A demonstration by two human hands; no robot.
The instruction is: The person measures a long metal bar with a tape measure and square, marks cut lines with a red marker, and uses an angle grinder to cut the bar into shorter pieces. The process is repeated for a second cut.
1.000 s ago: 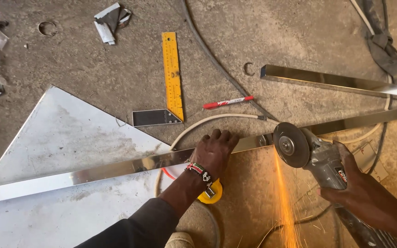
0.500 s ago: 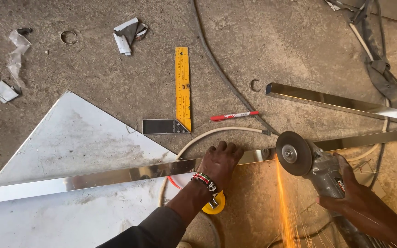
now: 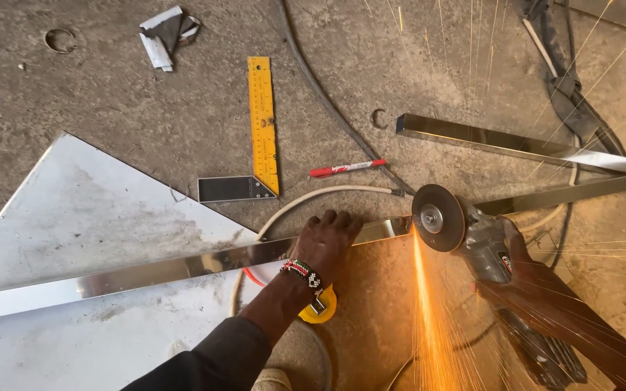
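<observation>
The left hand (image 3: 331,242) presses flat on a long steel tube (image 3: 182,266) lying on the concrete floor (image 3: 146,108), steadying it. The right hand (image 3: 519,264) grips an angle grinder (image 3: 465,232) (disc upright, throwing sparks) cutting that tube. A yellow square (image 3: 264,123) lies nearby.

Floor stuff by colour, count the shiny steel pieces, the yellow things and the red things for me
Shiny steel: 3, the long bar under the left hand, the loose tube, the triangular sheet
Yellow: 2, the square ruler, the tape measure
Red: 1, the marker
Total: 6
</observation>
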